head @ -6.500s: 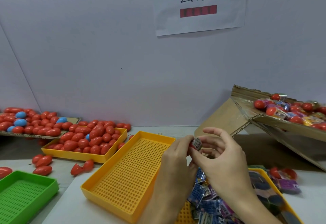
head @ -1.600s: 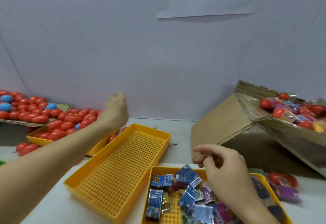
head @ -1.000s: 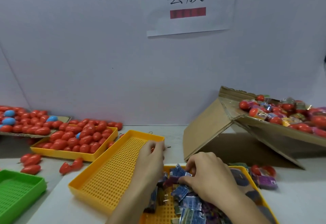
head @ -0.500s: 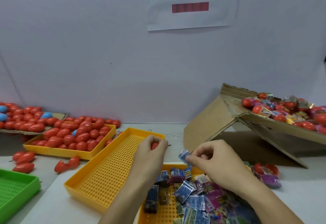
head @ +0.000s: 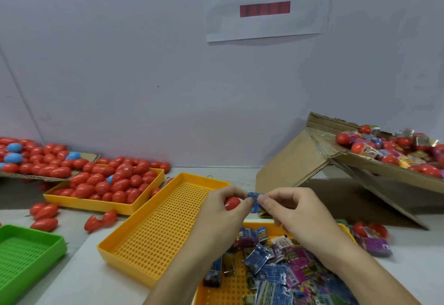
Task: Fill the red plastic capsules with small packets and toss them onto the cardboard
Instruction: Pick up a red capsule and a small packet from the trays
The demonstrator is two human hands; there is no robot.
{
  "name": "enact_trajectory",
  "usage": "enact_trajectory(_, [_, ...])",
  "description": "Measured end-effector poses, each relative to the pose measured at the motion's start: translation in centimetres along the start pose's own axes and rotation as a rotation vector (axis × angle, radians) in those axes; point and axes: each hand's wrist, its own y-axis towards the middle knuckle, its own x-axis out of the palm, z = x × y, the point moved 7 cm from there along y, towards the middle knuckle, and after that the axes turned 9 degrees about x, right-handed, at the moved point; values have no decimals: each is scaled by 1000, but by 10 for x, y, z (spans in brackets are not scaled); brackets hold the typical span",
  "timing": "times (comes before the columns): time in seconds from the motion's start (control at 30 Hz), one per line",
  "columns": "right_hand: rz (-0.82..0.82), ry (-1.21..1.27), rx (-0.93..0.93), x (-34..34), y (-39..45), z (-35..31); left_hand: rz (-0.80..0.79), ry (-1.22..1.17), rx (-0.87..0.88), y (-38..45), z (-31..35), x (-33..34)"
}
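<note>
My left hand (head: pixel 219 211) grips a red capsule (head: pixel 231 203) in front of me, above the trays. My right hand (head: pixel 287 211) pinches a small blue packet (head: pixel 255 201) right beside the capsule; the left fingertips touch the packet too. Below the hands a yellow tray (head: pixel 249 225) holds several blue and purple packets (head: pixel 276 264). A cardboard sheet (head: pixel 24 176) at the far left carries several closed red and blue capsules. A tilted cardboard box flap (head: pixel 374 167) at the right holds red capsules mixed with packets.
An empty perforated yellow tray (head: pixel 163 230) lies left of my hands. Behind it another yellow tray (head: pixel 101 205) is piled with red capsules (head: pixel 115 182). A green tray (head: pixel 26 254) sits at the lower left. Loose capsules (head: pixel 44 213) lie on the table; a white wall stands behind.
Both hands rose from the packet tray. The right hand brought the blue packet left until it met the red capsule held in the left hand.
</note>
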Motion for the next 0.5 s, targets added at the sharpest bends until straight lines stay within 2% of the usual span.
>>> enact_trajectory(0.2, [33,96,11,-4,4,4,40,3,1,2,-1,-4])
enact_trajectory(0.33, [-72,323,108,2,7,11,21,36,6,1,-1,-3])
enact_trajectory(0.5, [-137,493,127,7,7,13,-50,-15,-26,0,-3,3])
